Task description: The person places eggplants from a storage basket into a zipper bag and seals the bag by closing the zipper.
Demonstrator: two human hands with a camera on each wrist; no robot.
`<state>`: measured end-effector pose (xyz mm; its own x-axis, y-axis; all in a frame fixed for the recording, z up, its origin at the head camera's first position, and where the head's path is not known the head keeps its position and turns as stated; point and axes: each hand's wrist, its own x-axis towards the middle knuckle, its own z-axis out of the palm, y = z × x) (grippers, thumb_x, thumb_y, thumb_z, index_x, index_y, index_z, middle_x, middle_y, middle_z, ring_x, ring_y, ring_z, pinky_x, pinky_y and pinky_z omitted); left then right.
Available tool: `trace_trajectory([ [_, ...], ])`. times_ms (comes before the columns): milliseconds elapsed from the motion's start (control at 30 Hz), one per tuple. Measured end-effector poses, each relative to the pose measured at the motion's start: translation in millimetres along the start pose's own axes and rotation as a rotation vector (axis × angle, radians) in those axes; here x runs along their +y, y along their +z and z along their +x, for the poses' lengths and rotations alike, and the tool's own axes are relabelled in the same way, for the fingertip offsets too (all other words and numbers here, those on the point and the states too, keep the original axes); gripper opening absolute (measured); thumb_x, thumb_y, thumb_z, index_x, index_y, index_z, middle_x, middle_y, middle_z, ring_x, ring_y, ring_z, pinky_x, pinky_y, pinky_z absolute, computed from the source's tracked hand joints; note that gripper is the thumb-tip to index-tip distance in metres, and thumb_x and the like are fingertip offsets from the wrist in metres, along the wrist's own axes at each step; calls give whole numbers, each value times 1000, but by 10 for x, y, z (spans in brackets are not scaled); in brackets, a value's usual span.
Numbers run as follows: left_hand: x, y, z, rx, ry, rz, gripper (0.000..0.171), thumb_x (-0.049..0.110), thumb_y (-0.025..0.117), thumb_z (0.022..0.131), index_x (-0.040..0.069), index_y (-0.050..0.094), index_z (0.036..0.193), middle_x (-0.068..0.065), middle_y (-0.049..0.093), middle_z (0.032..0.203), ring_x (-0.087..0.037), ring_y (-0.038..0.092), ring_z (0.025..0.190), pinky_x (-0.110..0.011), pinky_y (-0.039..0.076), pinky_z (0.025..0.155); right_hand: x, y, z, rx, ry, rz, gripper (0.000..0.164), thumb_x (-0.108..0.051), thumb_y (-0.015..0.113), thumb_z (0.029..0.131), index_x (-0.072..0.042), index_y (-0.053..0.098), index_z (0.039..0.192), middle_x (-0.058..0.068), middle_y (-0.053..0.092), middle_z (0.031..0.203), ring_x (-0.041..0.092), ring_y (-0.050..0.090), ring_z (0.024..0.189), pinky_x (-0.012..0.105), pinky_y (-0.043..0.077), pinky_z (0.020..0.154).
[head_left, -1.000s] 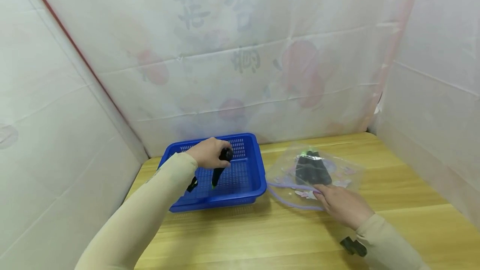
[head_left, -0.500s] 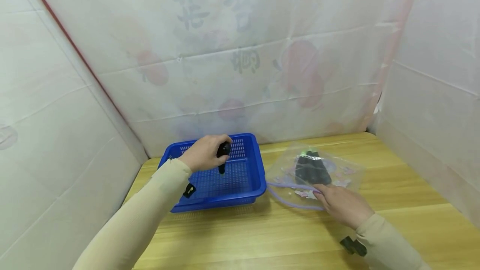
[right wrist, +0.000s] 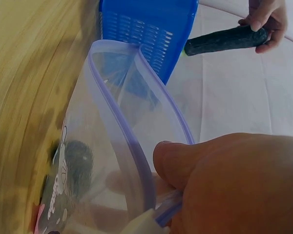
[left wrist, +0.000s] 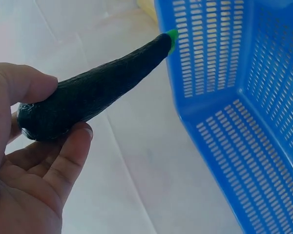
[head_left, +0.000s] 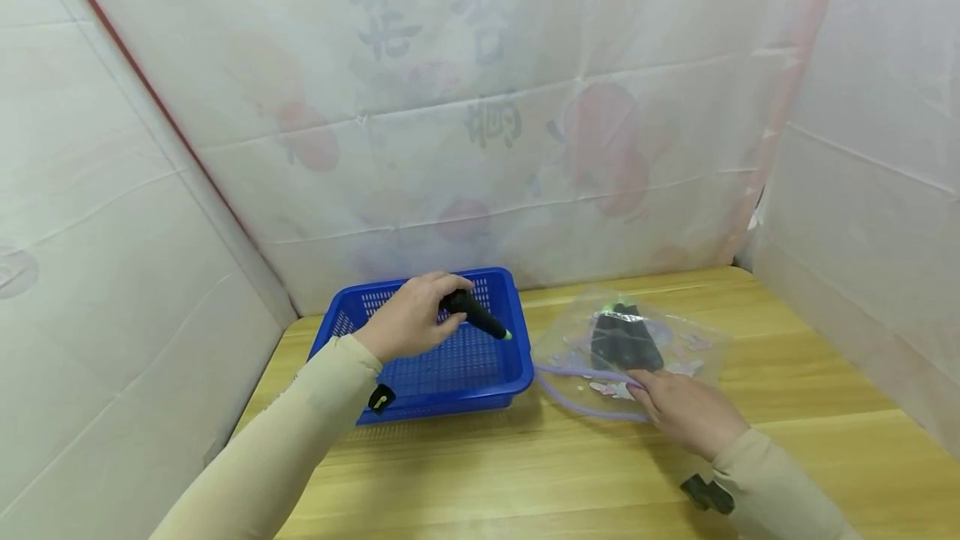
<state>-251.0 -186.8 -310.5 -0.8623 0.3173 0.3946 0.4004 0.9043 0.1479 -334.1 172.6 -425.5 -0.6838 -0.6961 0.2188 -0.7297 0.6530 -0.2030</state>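
My left hand (head_left: 411, 317) holds a dark green cucumber (head_left: 482, 319) by its thick end, between thumb and fingers. Its narrow, light green tip points right, toward the wall of the blue basket (head_left: 522, 348). In the left wrist view the cucumber (left wrist: 100, 90) is seen whole except where the fingers cover it. My right hand (head_left: 690, 413) pinches the purple zip edge of a clear plastic bag (head_left: 581, 371). The bag's mouth gapes toward the basket, as the right wrist view shows. Inside the bag lie several dark cucumbers (head_left: 624, 340) with green tips.
The basket has slotted sides and stands at the back of the wooden table (head_left: 480, 473), close to the white sheet wall (head_left: 420, 190). More white sheeting encloses the left and right sides. The bag lies right of the basket, near its corner.
The cucumber in my left hand has swung from tip-down to slanting, with its tip now toward the right, beside the bag's mouth. My right hand and the bag stay in place.
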Motion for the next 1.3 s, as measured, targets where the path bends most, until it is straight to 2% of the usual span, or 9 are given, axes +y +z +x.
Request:
trace_trajectory([
  [267,142,8,-47,34,53,2,41,16,65,83,18,56,122,2,58,113,-6,56,90,-22,46,71,9,16,-5,-7,10,10,40,-31,42,97,-1,58,119,17,62,107,37,60,93,53,45,79],
  [433,204,-18,-66,82,105,57,40,19,64,83,17,56,122,1,57,114,-8,56,93,-22,46,72,-1,4,5,-8,2,11,40,-31,42,97,-1,58,118,17,62,107,38,59,93,53,45,78],
  [567,267,-29,-88,130,155,70,39,19,67,81,15,58,118,0,58,111,-9,57,92,-22,47,74,-2,7,4,-11,9,10,41,-32,41,98,-1,57,119,17,62,108,38,59,94,53,45,79],
  [700,367,-14,-113,181,233,53,36,18,70,79,10,60,113,-1,59,106,-10,58,90,-23,47,76,-1,10,6,-5,3,16,41,-32,41,98,-1,57,119,16,62,108,37,59,95,52,45,80],
  [867,514,45,-131,198,329,9,34,19,72,78,6,61,107,-1,58,101,-6,55,84,-19,46,72,-5,-12,11,4,-7,19,39,-30,43,97,-1,58,118,16,63,107,36,59,95,52,45,80],
  [1100,667,187,-166,191,416,-44,30,18,73,76,5,62,100,1,57,101,-4,55,83,-13,45,70,-5,-22,13,8,6,10,38,-28,45,97,-1,57,119,16,62,108,37,59,96,52,45,79],
  [1300,759,360,-231,170,428,-40,28,21,71,78,7,62,101,2,58,100,-5,57,86,-14,44,75,-3,-26,19,29,7,6,39,-30,43,97,-1,58,120,16,62,108,37,59,96,53,44,79],
])
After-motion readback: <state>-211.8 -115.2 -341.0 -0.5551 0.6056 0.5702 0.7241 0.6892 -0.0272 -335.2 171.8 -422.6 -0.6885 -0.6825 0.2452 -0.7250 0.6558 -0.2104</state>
